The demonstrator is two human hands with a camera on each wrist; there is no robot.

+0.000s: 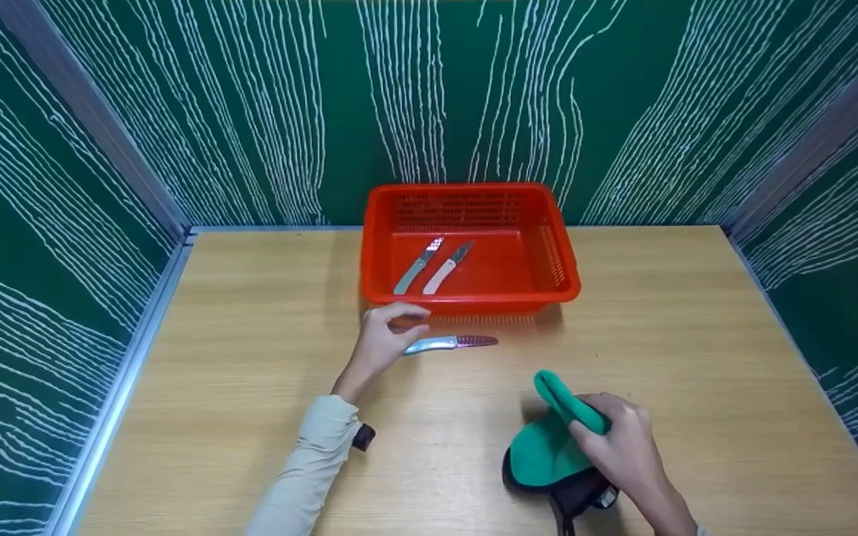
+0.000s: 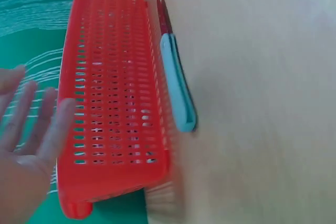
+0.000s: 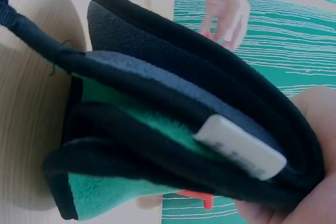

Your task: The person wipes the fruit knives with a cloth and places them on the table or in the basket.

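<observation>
My left hand (image 1: 383, 346) hovers at the front of the red basket, thumb and fingers apart with nothing between them. Close beside it, a pocket knife (image 1: 433, 344) with a light blue handle and a purplish blade lies on the table; the left wrist view shows this knife (image 2: 178, 87) apart from the hand. Over at the right, my right hand (image 1: 626, 443) grips a folded green cloth (image 1: 547, 454) with black edging and a dark grey side. A white label (image 3: 244, 148) sticks out of the cloth's edge in the right wrist view.
The red plastic basket (image 1: 474, 304) stands at the table's back edge. Inside lie a knife with a green handle (image 1: 408, 278) and one with a pale pink handle (image 1: 440, 277). Green walls (image 1: 339, 112) with white lines enclose the wooden table (image 1: 250, 313).
</observation>
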